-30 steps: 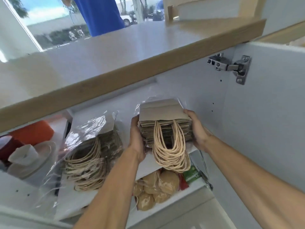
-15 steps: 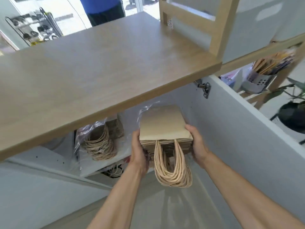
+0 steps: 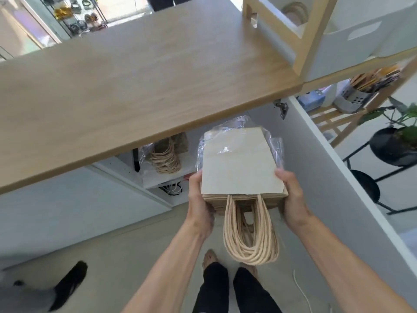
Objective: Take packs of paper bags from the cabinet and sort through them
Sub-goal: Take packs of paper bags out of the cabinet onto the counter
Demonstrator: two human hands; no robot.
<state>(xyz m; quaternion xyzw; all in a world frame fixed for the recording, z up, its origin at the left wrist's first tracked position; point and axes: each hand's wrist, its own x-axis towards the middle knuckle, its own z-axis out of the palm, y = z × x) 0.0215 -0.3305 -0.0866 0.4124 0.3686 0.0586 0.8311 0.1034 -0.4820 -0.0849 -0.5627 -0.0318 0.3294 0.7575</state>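
A pack of brown paper bags [image 3: 239,163] in loose clear plastic is held flat between both hands, out in front of the cabinet and below the counter edge. Its bundle of twisted paper handles [image 3: 250,236] hangs down toward me. My left hand [image 3: 199,202] grips the pack's left side, and my right hand [image 3: 291,195] grips the right side. A second pack of paper bags [image 3: 165,154] in plastic lies on the cabinet shelf [image 3: 162,180], back and left of the held one.
A wooden countertop [image 3: 140,82] overhangs the cabinet. The open white cabinet door [image 3: 334,177] stands at my right. Beyond it are a wooden rack with a metal utensil holder [image 3: 352,98] and a potted plant on a black stand [image 3: 394,143]. My feet [image 3: 230,263] are below.
The held pack has come out of the cabinet toward me and a little upward; my view has pulled back and risen above the counter. Both hands keep their grip.
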